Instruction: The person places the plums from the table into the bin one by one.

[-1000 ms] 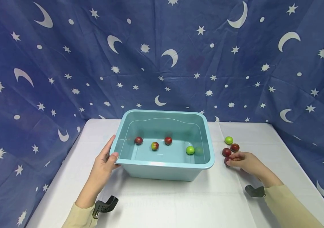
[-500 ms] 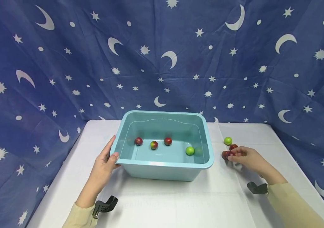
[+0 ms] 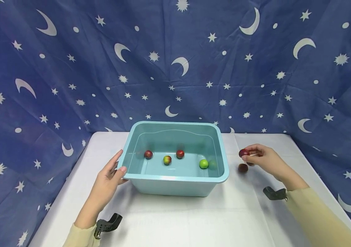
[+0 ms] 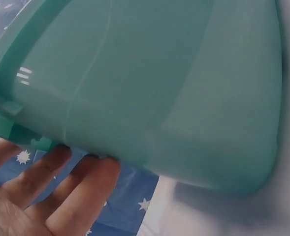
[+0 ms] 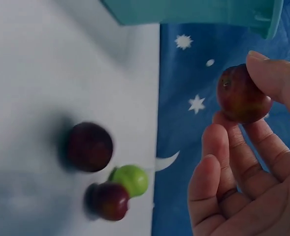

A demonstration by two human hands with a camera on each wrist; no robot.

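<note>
My right hand point(image 3: 265, 160) pinches a dark red plum point(image 3: 243, 153) between thumb and fingers, held above the table right of the tub. In the right wrist view, that plum point(image 5: 242, 94) is lifted, its stem end showing. Below it lie another dark plum point(image 5: 89, 147), a smaller red plum point(image 5: 112, 201) and a green plum point(image 5: 134, 180); the head view mostly hides the last two behind the hand. At the left, my left hand point(image 3: 107, 181) holds the rim of a light blue plastic tub point(image 3: 172, 187), thumb on top, fingers point(image 4: 93, 189) against the outside under the rim.
Inside the tub sit a red plum point(image 3: 148, 154), a red-green plum point(image 3: 167, 160), another red plum point(image 3: 180, 154) and a green plum point(image 3: 204, 163). White cloth covers the table point(image 3: 163, 219). A blue star-patterned curtain point(image 3: 150, 68) stands behind it.
My right hand has lifted the dark red plum off the table, moving it up and away past the other plums. My left hand has kept its hold on the tub rim.
</note>
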